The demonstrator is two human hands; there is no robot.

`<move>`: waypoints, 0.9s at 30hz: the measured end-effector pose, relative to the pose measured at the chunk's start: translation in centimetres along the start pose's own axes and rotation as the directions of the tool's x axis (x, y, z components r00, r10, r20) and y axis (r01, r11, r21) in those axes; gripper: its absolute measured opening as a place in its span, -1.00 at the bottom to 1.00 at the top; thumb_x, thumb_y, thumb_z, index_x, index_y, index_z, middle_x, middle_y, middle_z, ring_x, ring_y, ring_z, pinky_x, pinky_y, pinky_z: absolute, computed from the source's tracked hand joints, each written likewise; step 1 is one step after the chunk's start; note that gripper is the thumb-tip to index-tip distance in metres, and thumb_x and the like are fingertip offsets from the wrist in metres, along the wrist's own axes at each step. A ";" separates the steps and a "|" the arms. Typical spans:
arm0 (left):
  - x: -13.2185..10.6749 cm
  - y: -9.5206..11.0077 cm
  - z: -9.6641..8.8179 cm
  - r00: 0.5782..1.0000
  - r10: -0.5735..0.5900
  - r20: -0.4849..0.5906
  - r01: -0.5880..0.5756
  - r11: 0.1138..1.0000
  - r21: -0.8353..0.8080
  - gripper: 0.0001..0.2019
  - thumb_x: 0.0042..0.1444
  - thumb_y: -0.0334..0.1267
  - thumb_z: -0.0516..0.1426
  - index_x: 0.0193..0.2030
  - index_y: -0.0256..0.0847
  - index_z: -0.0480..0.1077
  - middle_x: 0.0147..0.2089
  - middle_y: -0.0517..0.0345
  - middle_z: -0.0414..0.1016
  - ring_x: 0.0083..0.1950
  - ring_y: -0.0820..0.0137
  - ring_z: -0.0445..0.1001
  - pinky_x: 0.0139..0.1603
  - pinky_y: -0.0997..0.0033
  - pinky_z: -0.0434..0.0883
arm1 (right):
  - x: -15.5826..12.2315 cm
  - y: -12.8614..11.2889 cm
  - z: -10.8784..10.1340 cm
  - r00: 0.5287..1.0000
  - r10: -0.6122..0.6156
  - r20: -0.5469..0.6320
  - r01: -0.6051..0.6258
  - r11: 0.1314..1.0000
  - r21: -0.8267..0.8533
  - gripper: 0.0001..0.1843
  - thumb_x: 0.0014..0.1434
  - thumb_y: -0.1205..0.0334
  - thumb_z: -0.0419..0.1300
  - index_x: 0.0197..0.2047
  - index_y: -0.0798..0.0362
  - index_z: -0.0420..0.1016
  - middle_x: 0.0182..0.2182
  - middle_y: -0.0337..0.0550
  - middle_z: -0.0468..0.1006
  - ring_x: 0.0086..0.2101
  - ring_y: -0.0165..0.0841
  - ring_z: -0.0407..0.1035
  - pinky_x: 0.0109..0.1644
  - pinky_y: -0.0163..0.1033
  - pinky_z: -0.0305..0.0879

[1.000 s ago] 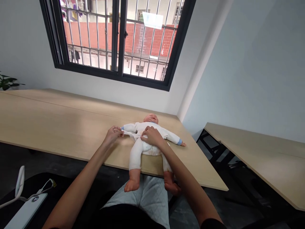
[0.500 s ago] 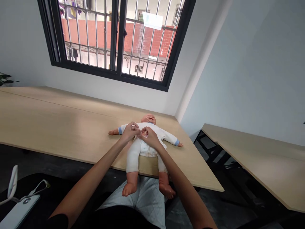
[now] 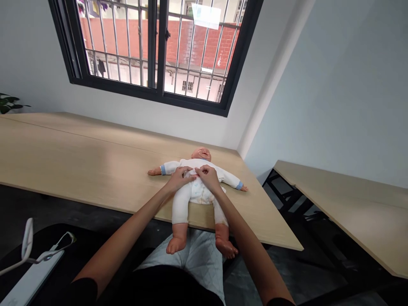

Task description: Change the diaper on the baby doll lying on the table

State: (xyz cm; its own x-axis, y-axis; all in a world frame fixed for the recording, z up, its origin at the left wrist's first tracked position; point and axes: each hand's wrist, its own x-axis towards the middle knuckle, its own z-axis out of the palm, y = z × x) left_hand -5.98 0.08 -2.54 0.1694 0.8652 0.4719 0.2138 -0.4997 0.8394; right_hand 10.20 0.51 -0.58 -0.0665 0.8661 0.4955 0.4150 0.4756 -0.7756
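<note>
White-clothed plastic baby doll (image 3: 195,162): face-up, right part of pale wooden table (image 3: 124,161); likely light, firm.
White cloth-like diaper (image 3: 201,193): at doll's hips; probably soft, tearable; best pinched by top edge.
Left hand (image 3: 181,178), right hand (image 3: 207,176): fingers curled there; pinch unclear.

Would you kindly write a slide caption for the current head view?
Left hand and right hand at the middle of a doll lying face-up on a table.
</note>
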 end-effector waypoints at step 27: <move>0.7 -1.5 -0.4 0.990 -0.011 0.142 0.047 0.968 -0.247 -0.66 -0.03 -0.02 0.24 -0.23 -0.26 0.46 -0.22 0.08 0.50 -0.18 0.32 0.40 -0.10 0.35 0.33 | -0.1 1.2 -0.7 0.995 -0.042 0.086 0.031 0.990 0.134 -0.62 0.07 -0.09 0.20 -0.43 0.10 0.51 -0.43 -0.11 0.51 -0.35 -0.30 0.38 -0.21 -0.19 0.27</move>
State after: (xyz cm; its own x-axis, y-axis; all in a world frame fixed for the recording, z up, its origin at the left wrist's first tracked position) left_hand -6.58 1.41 -3.33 0.3023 0.8562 0.4190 -0.0223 -0.4331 0.9011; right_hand 11.34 0.90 -1.31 -0.1623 0.8552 0.4923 0.2871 0.5182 -0.8056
